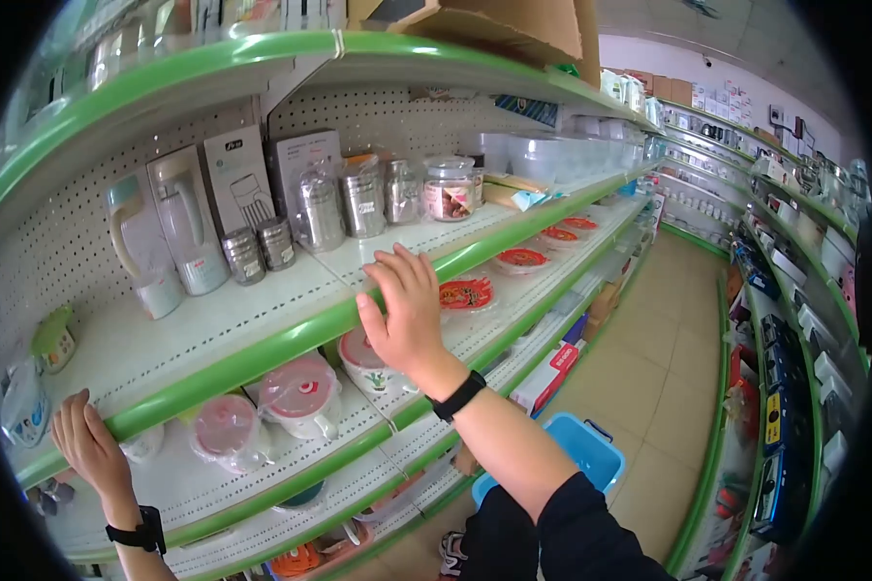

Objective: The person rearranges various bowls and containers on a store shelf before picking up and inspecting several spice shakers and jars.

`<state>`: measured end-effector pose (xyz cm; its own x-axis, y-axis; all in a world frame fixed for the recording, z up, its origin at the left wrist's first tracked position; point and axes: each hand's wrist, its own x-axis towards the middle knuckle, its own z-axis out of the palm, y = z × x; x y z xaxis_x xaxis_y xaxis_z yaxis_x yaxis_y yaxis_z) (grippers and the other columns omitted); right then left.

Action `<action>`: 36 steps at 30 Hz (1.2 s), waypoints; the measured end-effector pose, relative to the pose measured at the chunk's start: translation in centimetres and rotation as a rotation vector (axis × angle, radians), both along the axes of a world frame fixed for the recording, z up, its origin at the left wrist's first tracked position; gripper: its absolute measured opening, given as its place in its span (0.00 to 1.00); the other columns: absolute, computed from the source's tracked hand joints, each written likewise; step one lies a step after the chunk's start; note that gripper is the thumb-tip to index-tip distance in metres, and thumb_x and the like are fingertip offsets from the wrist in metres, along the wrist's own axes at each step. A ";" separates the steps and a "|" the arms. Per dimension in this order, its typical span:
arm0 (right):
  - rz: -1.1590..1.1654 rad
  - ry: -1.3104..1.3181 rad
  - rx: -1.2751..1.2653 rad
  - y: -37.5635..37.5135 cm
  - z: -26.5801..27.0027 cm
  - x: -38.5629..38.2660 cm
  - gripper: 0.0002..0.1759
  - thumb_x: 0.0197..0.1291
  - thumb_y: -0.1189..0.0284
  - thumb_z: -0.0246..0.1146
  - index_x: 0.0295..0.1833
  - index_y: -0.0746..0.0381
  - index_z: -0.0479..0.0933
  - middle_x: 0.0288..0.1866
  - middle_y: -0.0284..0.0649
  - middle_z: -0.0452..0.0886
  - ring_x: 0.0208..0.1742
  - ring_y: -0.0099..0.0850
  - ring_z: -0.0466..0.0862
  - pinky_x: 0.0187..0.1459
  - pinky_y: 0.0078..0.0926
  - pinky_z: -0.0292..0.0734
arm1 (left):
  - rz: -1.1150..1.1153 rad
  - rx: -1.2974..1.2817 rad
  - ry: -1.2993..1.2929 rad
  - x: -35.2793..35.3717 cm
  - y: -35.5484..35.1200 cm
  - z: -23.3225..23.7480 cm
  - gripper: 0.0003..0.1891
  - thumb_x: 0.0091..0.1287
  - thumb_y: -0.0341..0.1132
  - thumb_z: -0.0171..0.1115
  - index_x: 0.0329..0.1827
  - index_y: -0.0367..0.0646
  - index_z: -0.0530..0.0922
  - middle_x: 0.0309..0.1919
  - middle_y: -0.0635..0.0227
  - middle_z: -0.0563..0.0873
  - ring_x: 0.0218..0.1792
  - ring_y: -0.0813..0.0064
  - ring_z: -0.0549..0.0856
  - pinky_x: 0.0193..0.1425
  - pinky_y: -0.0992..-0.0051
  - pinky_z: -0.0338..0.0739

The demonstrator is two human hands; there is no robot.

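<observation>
My right hand (402,308) lies over the green front edge of the middle shelf (291,341), fingers stretched and apart, with nothing in it. Past its fingertips stand metal shaker jars (363,203) in clear wrap and a glass jar (449,190). At the far left, my left hand (89,447) touches the same green edge with extended fingers and holds nothing. Nearest to it are a plastic-wrapped item (24,407) and a small green container (54,339). Two small metal shakers (244,257) and two clear pitchers (189,228) sit between the hands, farther back.
Below are lidded mugs (300,392) and red-labelled bowls (521,259). A blue basket (591,455) stands on the tiled floor by my legs. Cardboard boxes (513,34) sit overhead. Across the aisle (635,387) runs another stocked shelf (794,290).
</observation>
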<state>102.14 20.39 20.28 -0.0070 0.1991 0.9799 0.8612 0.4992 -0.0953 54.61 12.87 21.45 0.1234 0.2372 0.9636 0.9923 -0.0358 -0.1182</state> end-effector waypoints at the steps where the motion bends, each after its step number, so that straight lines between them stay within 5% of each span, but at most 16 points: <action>1: 0.023 -0.001 -0.014 -0.5 0.5 0.6 0.21 0.70 0.60 0.64 0.59 0.64 0.79 0.64 0.52 0.80 0.73 0.58 0.75 0.76 0.67 0.62 | 0.004 -0.012 -0.005 0.0 0.0 0.0 0.14 0.84 0.33 0.50 0.54 0.35 0.83 0.50 0.56 0.86 0.52 0.53 0.82 0.64 0.57 0.71; 6: -0.179 0.088 -0.068 0.5 5.2 7.9 0.22 0.71 0.62 0.64 0.62 0.65 0.81 0.65 0.56 0.82 0.72 0.54 0.78 0.77 0.63 0.64 | -0.008 -0.006 -0.004 -0.1 0.1 0.0 0.14 0.82 0.33 0.49 0.53 0.35 0.82 0.50 0.56 0.86 0.51 0.52 0.81 0.63 0.57 0.71; 8: -0.336 0.083 -0.493 2.0 7.6 11.9 0.26 0.71 0.58 0.63 0.64 0.67 0.80 0.64 0.58 0.84 0.70 0.55 0.81 0.75 0.60 0.68 | -0.002 -0.010 -0.003 0.2 0.0 0.1 0.14 0.82 0.33 0.48 0.52 0.35 0.82 0.50 0.55 0.86 0.50 0.52 0.81 0.63 0.57 0.71; 11: -0.273 0.126 -0.917 3.2 9.9 14.5 0.33 0.70 0.51 0.62 0.69 0.67 0.79 0.64 0.58 0.86 0.68 0.56 0.83 0.72 0.56 0.73 | 0.001 0.000 0.004 0.0 0.1 0.0 0.14 0.82 0.33 0.48 0.51 0.34 0.81 0.50 0.54 0.85 0.50 0.51 0.81 0.63 0.56 0.71; 17: -0.220 -0.010 -0.969 5.7 9.9 17.5 0.43 0.67 0.44 0.62 0.77 0.65 0.73 0.69 0.57 0.84 0.69 0.54 0.84 0.69 0.46 0.78 | -0.015 -0.021 -0.005 0.2 -0.1 0.1 0.14 0.81 0.32 0.47 0.51 0.34 0.81 0.50 0.53 0.85 0.50 0.50 0.81 0.63 0.56 0.70; 23: -0.192 0.032 -1.102 6.8 11.9 17.5 0.41 0.68 0.46 0.65 0.71 0.70 0.77 0.67 0.59 0.85 0.68 0.54 0.85 0.68 0.42 0.78 | 0.001 -0.023 0.006 -0.1 0.0 0.0 0.16 0.81 0.34 0.46 0.51 0.33 0.81 0.50 0.52 0.85 0.49 0.50 0.81 0.62 0.56 0.71; 36: -0.229 0.039 -1.074 7.6 11.7 17.1 0.42 0.67 0.47 0.66 0.73 0.71 0.76 0.67 0.62 0.84 0.68 0.54 0.84 0.69 0.42 0.79 | 0.004 -0.012 0.007 0.2 -0.1 0.1 0.17 0.82 0.35 0.45 0.51 0.34 0.82 0.50 0.52 0.86 0.50 0.49 0.82 0.62 0.55 0.71</action>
